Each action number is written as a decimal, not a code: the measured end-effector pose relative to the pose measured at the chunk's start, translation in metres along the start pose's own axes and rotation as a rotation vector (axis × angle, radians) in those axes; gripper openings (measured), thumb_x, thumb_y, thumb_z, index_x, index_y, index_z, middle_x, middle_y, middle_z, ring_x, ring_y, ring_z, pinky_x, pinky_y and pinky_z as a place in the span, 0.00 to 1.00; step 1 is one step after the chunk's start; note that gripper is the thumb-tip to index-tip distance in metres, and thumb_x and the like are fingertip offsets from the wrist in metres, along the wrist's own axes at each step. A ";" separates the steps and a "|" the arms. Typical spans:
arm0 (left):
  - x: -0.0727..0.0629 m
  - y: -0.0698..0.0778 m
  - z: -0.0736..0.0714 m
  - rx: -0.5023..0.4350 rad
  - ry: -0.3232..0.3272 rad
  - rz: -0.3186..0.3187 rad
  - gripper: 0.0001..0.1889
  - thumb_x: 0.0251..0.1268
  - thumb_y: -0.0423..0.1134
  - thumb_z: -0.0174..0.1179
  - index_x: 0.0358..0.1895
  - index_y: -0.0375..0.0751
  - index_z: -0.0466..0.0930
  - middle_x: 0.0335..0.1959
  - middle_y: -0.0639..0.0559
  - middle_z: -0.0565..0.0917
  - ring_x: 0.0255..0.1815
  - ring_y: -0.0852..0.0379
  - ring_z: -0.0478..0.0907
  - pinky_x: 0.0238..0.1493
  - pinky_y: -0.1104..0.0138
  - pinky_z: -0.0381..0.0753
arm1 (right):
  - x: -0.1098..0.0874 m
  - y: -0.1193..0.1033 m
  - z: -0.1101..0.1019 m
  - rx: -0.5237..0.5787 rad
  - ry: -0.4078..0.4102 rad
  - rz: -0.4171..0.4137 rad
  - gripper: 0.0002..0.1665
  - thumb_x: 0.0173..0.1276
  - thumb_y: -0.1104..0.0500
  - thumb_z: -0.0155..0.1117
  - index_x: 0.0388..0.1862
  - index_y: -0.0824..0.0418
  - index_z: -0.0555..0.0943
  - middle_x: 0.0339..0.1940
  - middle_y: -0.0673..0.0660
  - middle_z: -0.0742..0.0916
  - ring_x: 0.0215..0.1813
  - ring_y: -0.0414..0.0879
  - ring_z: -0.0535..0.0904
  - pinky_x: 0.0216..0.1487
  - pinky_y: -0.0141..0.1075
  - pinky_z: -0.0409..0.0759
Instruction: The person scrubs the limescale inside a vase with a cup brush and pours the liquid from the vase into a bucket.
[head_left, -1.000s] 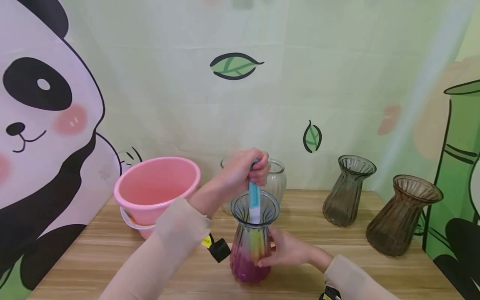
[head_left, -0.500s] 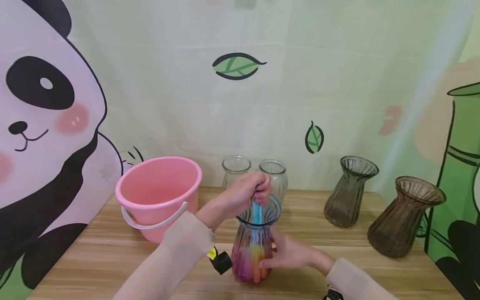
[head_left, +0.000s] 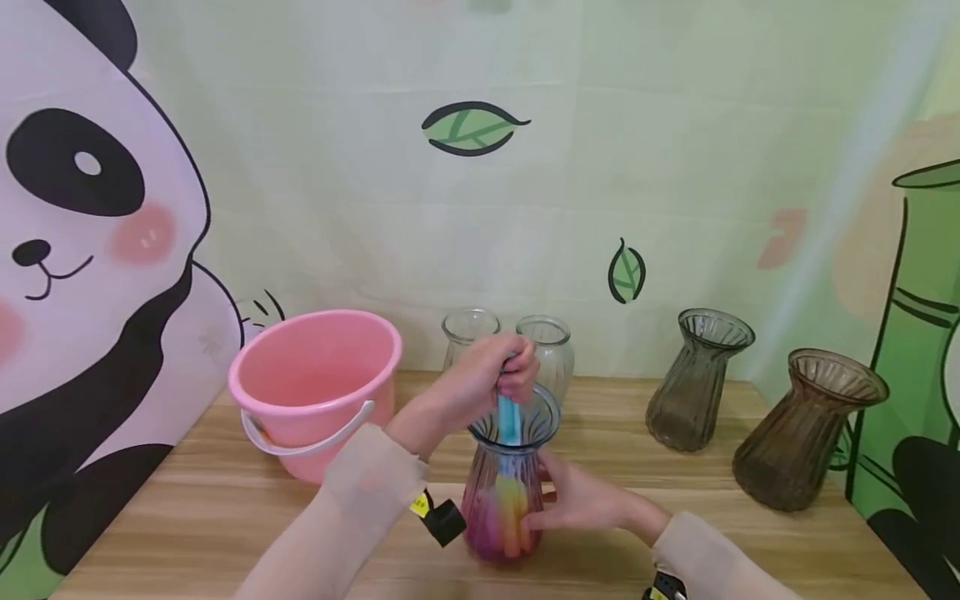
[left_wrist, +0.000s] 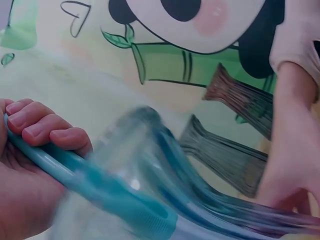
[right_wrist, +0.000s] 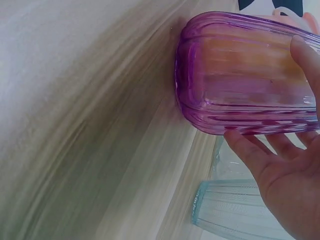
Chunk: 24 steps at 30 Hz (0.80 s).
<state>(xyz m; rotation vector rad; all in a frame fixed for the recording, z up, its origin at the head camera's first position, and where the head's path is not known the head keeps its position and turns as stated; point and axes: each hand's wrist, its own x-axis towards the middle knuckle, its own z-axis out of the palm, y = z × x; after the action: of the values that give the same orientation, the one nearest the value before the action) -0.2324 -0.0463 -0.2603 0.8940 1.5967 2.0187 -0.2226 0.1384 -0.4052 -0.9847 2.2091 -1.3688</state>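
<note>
A glass vase [head_left: 480,521], bluish at its flared rim and purple at the base, stands upright on the table. My left hand [head_left: 487,372] grips the teal handle [left_wrist: 142,212] of a bottle brush [head_left: 509,421] above the mouth. Through the glass, the brush's blurred yellow-and-orange head shows low inside. My right hand [head_left: 581,498] holds the lower right side of the vase, thumb in front and fingers behind. Close up in the right wrist view, that hand [right_wrist: 287,170] spans the purple base. The far fingers are partly hidden.
A pink bucket [head_left: 315,404] with a white handle stands at the left. Two clear glass vases [head_left: 555,362] are behind my left hand. To the right stand a grey ribbed vase [head_left: 686,404] and a brown one [head_left: 787,450]. A printed cloth [head_left: 360,183] hangs behind the wooden table [head_left: 630,567].
My left hand has lowered, pushing the brush deeper into the vase, then risen slightly over the last half second. The right hand and vase stay nearly in place.
</note>
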 end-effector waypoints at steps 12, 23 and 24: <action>0.012 0.074 0.014 0.077 0.009 0.115 0.16 0.62 0.33 0.33 0.15 0.43 0.50 0.09 0.57 0.55 0.12 0.59 0.50 0.20 0.70 0.52 | 0.004 -0.001 0.002 0.040 0.055 0.035 0.50 0.52 0.62 0.71 0.67 0.63 0.51 0.63 0.67 0.67 0.63 0.64 0.67 0.49 0.38 0.79; 0.010 0.060 0.015 0.047 0.000 0.125 0.15 0.61 0.33 0.34 0.15 0.43 0.51 0.09 0.57 0.55 0.13 0.60 0.50 0.21 0.70 0.51 | 0.000 0.000 0.007 0.000 0.094 0.016 0.47 0.51 0.60 0.72 0.64 0.63 0.55 0.59 0.66 0.72 0.59 0.61 0.72 0.44 0.35 0.80; 0.010 0.052 0.015 0.047 0.006 0.103 0.15 0.60 0.33 0.34 0.15 0.43 0.50 0.10 0.57 0.55 0.13 0.60 0.50 0.21 0.70 0.52 | 0.000 0.001 0.008 -0.007 0.099 0.011 0.47 0.50 0.60 0.72 0.64 0.63 0.56 0.58 0.65 0.73 0.58 0.61 0.73 0.44 0.35 0.80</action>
<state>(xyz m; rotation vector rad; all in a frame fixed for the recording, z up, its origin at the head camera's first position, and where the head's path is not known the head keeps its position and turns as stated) -0.2260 -0.0426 -0.2059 1.0069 1.6388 2.0623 -0.2180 0.1337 -0.4096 -0.9239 2.2887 -1.4350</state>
